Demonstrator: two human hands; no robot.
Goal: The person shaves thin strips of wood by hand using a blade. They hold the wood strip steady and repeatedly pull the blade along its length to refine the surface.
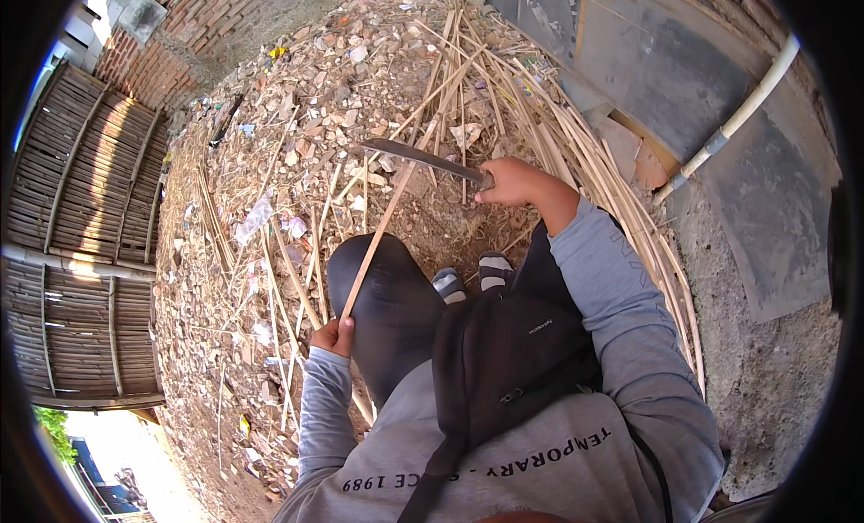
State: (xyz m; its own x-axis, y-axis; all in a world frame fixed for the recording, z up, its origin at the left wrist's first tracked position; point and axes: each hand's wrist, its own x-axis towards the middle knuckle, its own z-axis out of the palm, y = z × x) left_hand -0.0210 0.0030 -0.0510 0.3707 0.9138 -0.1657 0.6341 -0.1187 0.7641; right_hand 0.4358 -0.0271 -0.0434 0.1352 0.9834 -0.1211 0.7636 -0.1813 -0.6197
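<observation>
My left hand (333,337) is closed round the near end of a long, thin bamboo strip (374,241) beside my left knee. The strip slants away from me, up and to the right. In my right hand (511,182), fingers wrapped round its handle, is a machete (423,157) with a dark, slightly curved blade pointing left. The blade crosses the strip near its far part; whether they touch I cannot tell. Where the strip's far end lies is hard to make out among the other strips.
Many loose bamboo strips (621,199) lie in a long heap on my right. Rubble and litter (315,118) cover the ground. A slatted bamboo wall (81,172) stands left, a brick wall (202,28) at the back left. Dark panels (666,64) and a pale pipe (733,122) are right.
</observation>
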